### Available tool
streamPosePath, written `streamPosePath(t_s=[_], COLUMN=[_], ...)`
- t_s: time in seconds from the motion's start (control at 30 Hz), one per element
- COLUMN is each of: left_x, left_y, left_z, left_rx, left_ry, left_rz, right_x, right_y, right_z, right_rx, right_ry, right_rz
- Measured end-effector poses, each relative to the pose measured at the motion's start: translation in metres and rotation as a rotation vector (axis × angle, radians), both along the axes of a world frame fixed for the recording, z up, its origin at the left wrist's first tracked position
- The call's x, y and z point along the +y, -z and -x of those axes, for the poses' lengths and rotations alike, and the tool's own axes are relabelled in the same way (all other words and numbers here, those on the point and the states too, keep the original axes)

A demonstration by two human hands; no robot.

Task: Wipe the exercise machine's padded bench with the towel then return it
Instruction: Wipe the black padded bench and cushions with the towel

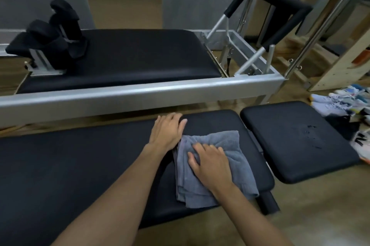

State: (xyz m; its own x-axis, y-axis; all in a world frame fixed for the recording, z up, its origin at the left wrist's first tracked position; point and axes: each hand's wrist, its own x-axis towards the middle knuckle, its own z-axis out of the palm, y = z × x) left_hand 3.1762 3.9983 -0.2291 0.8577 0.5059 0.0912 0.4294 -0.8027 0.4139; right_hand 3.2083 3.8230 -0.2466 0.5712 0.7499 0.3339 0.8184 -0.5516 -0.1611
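— Where is the towel (216, 167) just now?

— On the padded bench (80, 165), towards its right end, lying crumpled in loose folds. The grey cloth sits flat on the black pad, one corner reaching close to the near edge.

— And the hands?

— The right hand (210, 163) is palm down on top of the towel, fingers spread and flat, pressing it rather than gripping it. The left hand (167, 131) rests on the bare pad just beside the towel's left edge, fingers extended and slightly apart, holding nothing.

— Anything else nearby?

— A separate square pad (296, 141) sits just right of the bench, with a few wet-looking specks on it. Behind stands a silver-framed reformer (140, 89), and shoes (340, 101) lie on the floor at the far right.
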Motion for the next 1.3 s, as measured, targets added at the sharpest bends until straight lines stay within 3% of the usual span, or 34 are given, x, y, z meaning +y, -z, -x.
streamPosePath(t_s=[0.27,0.33,0.43,0.57,0.77,1.03,1.17,1.3], left_x=[-0.014,-0.003,0.011,0.017,0.018,0.004,-0.008,-0.017], left_y=[0.017,0.021,0.024,0.025,0.03,0.01,0.004,0.006], left_z=[-0.041,-0.043,-0.043,-0.045,-0.05,-0.071,-0.087,-0.107], left_rx=[-0.109,-0.188,-0.352,-0.376,-0.24,0.011,0.017,-0.035], left_ry=[-0.014,-0.055,-0.132,-0.212,-0.203,-0.162,-0.081,-0.033], left_rz=[-0.029,0.052,0.319,0.478,0.35,0.07,0.107,0.155], right_x=[-0.034,-0.012,0.037,0.094,0.086,-0.054,-0.098,-0.079], right_y=[0.005,0.006,0.008,0.008,0.002,-0.003,-0.002,0.0], right_z=[-0.013,-0.036,-0.088,-0.146,-0.15,-0.098,-0.084,-0.1], right_rx=[-0.046,-0.045,-0.039,-0.048,-0.01,0.05,0.021,0.017], right_ry=[-0.004,0.009,0.038,-0.023,-0.038,0.058,0.053,0.063], right_rz=[-0.021,-0.032,-0.058,0.004,0.04,0.001,-0.005,-0.001])
